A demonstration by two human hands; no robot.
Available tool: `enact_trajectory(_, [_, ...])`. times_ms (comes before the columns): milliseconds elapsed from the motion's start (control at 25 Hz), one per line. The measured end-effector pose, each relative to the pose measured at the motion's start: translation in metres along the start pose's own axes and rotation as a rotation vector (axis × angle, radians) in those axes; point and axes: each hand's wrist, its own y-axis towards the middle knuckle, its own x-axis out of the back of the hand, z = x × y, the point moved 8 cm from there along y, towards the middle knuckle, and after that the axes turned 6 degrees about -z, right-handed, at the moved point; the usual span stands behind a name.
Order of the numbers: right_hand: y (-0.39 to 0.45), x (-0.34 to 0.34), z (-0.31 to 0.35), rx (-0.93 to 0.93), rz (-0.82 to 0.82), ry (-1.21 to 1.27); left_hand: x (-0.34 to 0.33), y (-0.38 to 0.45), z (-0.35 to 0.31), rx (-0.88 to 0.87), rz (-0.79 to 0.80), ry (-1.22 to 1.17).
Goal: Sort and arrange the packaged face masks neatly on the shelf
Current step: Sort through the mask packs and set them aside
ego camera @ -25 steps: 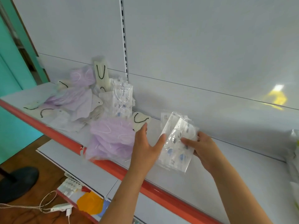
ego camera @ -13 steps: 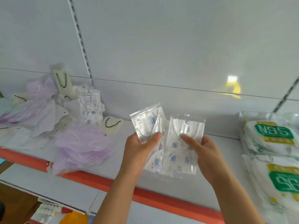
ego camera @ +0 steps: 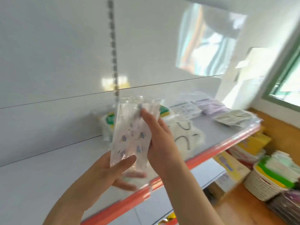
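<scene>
Close up, both hands, left hand (ego camera: 112, 169) and right hand (ego camera: 159, 142), grip clear-wrapped white masks with blue prints (ego camera: 131, 135) above the grey shelf (ego camera: 48, 168). Sorting seems underway; next they likely need a matching pile among the packs beyond (ego camera: 186, 109).

Open grey shelf (ego camera: 40, 184) board on the left — bare from the back panel to the orange-red front edge strip (ego camera: 203, 157), room to pass there. Straight ahead the way is taken: both hands hold clear plastic packets of blue-patterned masks (ego camera: 129, 137) upright above the front edge. Behind them, white bags with green and yellow labels (ego camera: 108, 120) block the back panel. To the right — cream masks with dark ear loops (ego camera: 186, 135), flat clear packets (ego camera: 186, 109), a lilac mask stack (ego camera: 211, 105) and a grey packet (ego camera: 232, 117), with only narrow bare strips between.
</scene>
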Motion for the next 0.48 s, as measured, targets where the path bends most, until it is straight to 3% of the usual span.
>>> enact_trajectory(120, [0.016, 0.061, 0.041, 0.11, -0.037, -0.074, -0.046, 0.044, -0.002, 0.009, -0.053, 0.063])
enact_trajectory(200, [0.037, 0.112, 0.067, 0.179, -0.141, -0.223, -0.061, 0.077, -0.003, 0.01, -0.179, 0.084])
enact_trajectory(320, [0.08, 0.189, 0.095, 0.112, -0.254, -0.483, -0.077, 0.12, -0.008, -0.029, -0.406, 0.113])
enact_trajectory(400, [0.118, 0.243, 0.108, 0.078, -0.349, -0.497, -0.076, 0.136, -0.015, -0.131, -0.622, 0.31])
enact_trajectory(480, [0.162, 0.293, 0.116, 0.082, -0.491, -0.407, -0.08, 0.142, -0.029, -0.271, -0.769, 0.695])
